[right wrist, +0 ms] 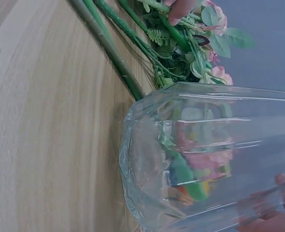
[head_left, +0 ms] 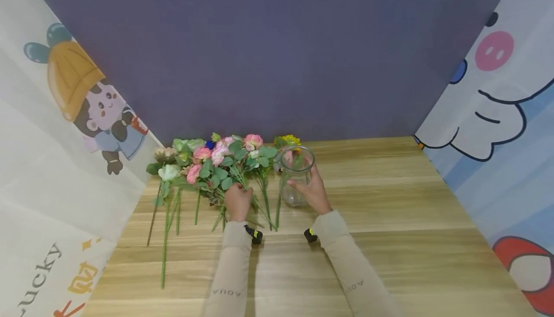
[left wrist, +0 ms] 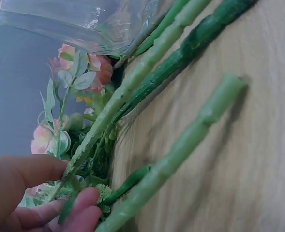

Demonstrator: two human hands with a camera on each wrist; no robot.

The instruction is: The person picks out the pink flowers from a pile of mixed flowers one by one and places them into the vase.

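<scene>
Vase (head_left: pixel 297 172): clear glass, mid-table toward the far side, roughly upright; can't tell if its base touches the wood. Right hand (head_left: pixel 316 193) grips it from the right, thumb in front, fingers behind. Left hand (head_left: pixel 238 202) pinches a green stem (left wrist: pixel 114 101) between thumb and fingers, at the flowers (head_left: pixel 220 156) heaped just left of the vase. Table (head_left: pixel 389 201) meets the dark wall (head_left: pixel 277 52) at its far edge, flowers close against it. Left side tight: flowers reach near the left panel (head_left: pixel 43 153). Room is on the right: wood runs from the vase to the right panel (head_left: pixel 510 129). Writing: both sleeves (head_left: pixel 233 269) read like "AQUA"; left panel has "ucky", first letter unclear, plus 财.
</scene>
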